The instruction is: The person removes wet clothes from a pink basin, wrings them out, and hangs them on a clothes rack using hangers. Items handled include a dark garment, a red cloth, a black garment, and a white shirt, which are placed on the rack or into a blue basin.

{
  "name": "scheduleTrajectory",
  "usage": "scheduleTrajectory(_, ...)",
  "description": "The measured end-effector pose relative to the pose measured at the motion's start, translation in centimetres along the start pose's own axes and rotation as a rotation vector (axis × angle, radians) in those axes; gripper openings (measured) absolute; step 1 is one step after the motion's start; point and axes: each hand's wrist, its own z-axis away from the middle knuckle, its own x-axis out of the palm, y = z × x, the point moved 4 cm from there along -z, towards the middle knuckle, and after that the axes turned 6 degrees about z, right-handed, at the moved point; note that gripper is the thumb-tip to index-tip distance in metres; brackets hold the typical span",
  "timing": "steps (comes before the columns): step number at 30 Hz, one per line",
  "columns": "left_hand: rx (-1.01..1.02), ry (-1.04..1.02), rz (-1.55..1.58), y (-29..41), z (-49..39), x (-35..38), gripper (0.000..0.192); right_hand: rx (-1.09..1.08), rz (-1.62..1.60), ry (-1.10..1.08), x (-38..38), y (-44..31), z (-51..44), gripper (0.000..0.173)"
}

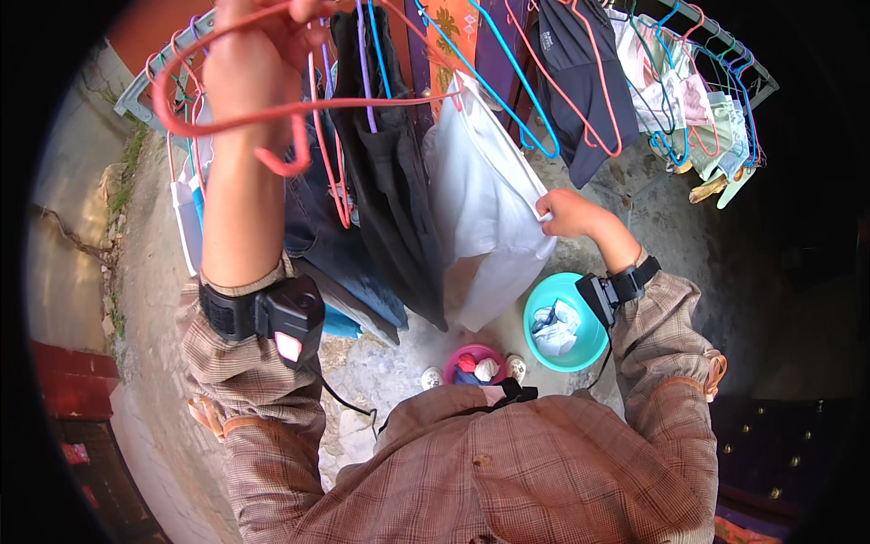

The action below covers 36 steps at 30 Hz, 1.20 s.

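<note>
At the upper left my left hand (253, 71) is raised and grips a coral-red clothes hanger (312, 105); its fingers are partly cut off by the top edge. One end of this hanger meets the upper corner of a white garment (484, 183). My right hand (569, 214) pinches the garment's other upper corner, so its top edge stretches between the hanger end and my fingers. The rest of the cloth hangs down loosely. Black trousers (384, 156) hang just left of it, and an unoccupied blue hanger (520, 81) is to its right.
A metal rack (139, 98) carries several hangers with clothes, including a dark garment (584, 88) and face-mask-like cloths (720, 129). On the concrete floor stand a turquoise basin (591, 347) with white-blue cloth and a pink basin (499, 360) between my shoes, holding cloths.
</note>
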Motion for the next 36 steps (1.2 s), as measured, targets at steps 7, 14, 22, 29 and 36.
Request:
scheduleTrajectory(7, -0.236, -0.013, -0.366, -1.0, 0.8, 0.3, 0.045, -0.146, -0.376, 0.398, -3.8, -1.2, 3.5, 0.014)
scheduleTrajectory(14, 0.082, -0.030, -0.657, 0.9, 8.8, 2.7, 0.016, -0.201, -0.556, 0.389, -7.3, -3.4, 10.8, 0.017)
scheduleTrajectory(22, -0.310, -0.688, -0.328, -16.0, 18.4, 11.6, 0.031, -0.184, -0.732, 0.434, -8.3, -6.2, 19.0, 0.021)
scheduleTrajectory(29, -0.269, -0.838, -0.233, -30.1, 25.0, 17.1, 0.032, -0.132, -0.726, 0.570, -6.7, -7.6, 24.9, 0.024)
scheduleTrajectory(36, -0.508, -0.637, -0.489, -26.1, 20.0, 13.6, 0.009, 0.525, -0.182, 0.360, -2.1, -0.6, 29.2, 0.012)
